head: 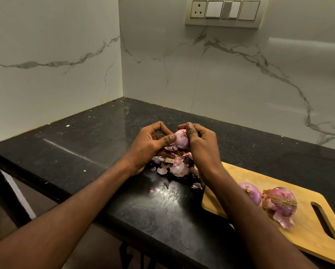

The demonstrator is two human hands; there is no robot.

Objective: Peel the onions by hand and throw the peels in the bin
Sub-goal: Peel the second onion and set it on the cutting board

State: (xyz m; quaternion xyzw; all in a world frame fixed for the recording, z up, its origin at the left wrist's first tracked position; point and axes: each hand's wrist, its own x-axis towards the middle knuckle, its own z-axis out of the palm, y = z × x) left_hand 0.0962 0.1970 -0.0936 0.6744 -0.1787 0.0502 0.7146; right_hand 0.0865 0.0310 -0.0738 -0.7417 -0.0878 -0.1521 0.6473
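A red onion [181,139] is held up over the black granite countertop [89,152], roughly mid-counter and a bit in from the back wall. It's pinched between both hands: the left hand [149,144] is curled around its left side with the thumb pressed on the front, and the right hand [201,141] is wrapped over the right side with the thumb set against the top. Most of the bulb looks already stripped, pale purple and glossy, with some loose skin hanging at the bottom between the palms.

Right below the hands a pile of onion peels [177,167] is scattered on the countertop, pink and papery, with a few stray flakes [197,185] lying closer to the front edge.

At the right end of the countertop a wooden cutting board [308,228] is laid at an angle, its handle slot pointed toward the front right corner. Two more onions are sat on it, touching each other: a peeled onion [251,192] partly hidden behind the right forearm, and an unpeeled onion [281,202] with its dry roots facing up and torn skin trailing off toward the board's near edge.

Behind it all, white marble-look wall tiles [182,70] are seen meeting in a corner, and a switch panel [223,12] with a socket is mounted high on the right wall.
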